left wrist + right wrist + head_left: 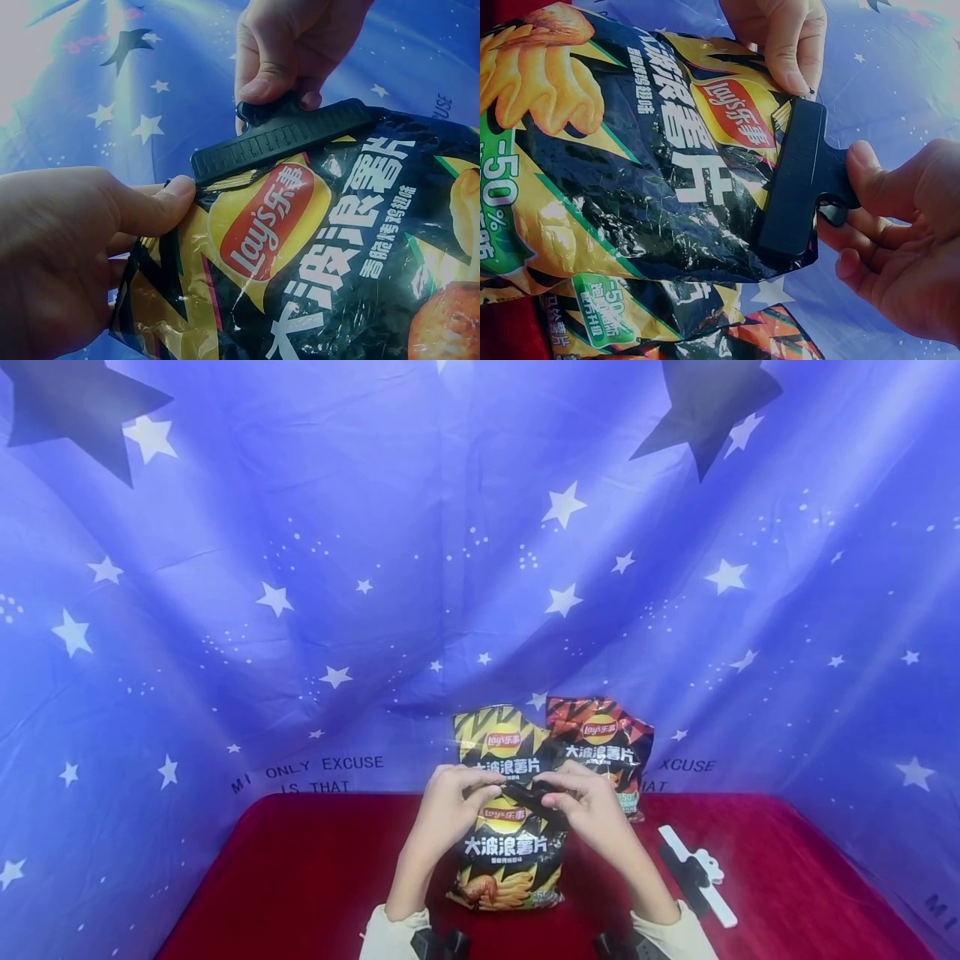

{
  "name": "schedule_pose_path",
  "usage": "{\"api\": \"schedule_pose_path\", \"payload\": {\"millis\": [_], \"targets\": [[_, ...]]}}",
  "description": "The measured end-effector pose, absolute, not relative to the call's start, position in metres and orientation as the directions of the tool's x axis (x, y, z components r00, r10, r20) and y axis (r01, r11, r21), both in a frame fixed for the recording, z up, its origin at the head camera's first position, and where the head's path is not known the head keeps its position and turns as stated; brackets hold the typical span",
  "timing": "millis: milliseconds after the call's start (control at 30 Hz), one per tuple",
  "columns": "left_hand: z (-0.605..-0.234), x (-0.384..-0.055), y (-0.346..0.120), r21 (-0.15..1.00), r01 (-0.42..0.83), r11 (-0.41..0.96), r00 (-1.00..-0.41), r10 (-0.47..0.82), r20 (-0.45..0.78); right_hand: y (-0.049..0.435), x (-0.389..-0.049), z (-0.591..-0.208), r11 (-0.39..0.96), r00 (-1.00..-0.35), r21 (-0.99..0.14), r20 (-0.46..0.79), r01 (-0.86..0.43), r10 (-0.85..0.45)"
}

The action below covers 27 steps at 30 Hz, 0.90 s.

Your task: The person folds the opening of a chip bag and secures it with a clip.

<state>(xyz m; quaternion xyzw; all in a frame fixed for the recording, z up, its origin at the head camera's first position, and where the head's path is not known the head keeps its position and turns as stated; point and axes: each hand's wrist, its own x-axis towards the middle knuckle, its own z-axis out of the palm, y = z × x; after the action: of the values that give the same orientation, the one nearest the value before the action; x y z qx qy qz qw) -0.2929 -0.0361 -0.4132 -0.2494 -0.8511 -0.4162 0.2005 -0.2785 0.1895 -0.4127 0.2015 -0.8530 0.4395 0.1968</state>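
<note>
A black and yellow Lay's chip bag (512, 860) is held up in front, its folded top edge gripped by a black bag clip (281, 142). My left hand (450, 806) pinches the bag's top edge between thumb and fingers, beside one end of the clip. In the right wrist view, my right hand (915, 225) pinches the clip's handle between thumb and fingers. The clip's bar lies along the top edge, above the logo.
Behind the held bag stand a second yellow and black chip bag (480, 727) and a red chip bag (641, 739). A white bag clip (722, 906) and a black clip (692, 887) lie at the right on the red tablecloth (300, 868). A blue star-printed curtain (405, 610) hangs behind.
</note>
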Motion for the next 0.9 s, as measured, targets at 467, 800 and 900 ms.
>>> {"api": "schedule_pose_path", "payload": {"millis": [467,800,900], "targets": [[-0.415,-0.292,-0.034,0.604,0.581,0.546,-0.801,0.25,0.544,0.194,-0.279,-0.415,0.515,-0.836,-0.669,0.505,-0.536,-0.213],[-0.416,-0.294,-0.031,0.602,0.586,0.543,-0.79,0.217,0.573,0.202,-0.286,-0.415,0.42,-0.872,-0.764,0.433,-0.49,-0.23],[-0.417,-0.294,-0.031,0.605,0.584,0.541,-0.789,0.206,0.578,0.207,-0.286,-0.414,0.38,-0.906,-0.824,0.357,-0.42,-0.227]]}}
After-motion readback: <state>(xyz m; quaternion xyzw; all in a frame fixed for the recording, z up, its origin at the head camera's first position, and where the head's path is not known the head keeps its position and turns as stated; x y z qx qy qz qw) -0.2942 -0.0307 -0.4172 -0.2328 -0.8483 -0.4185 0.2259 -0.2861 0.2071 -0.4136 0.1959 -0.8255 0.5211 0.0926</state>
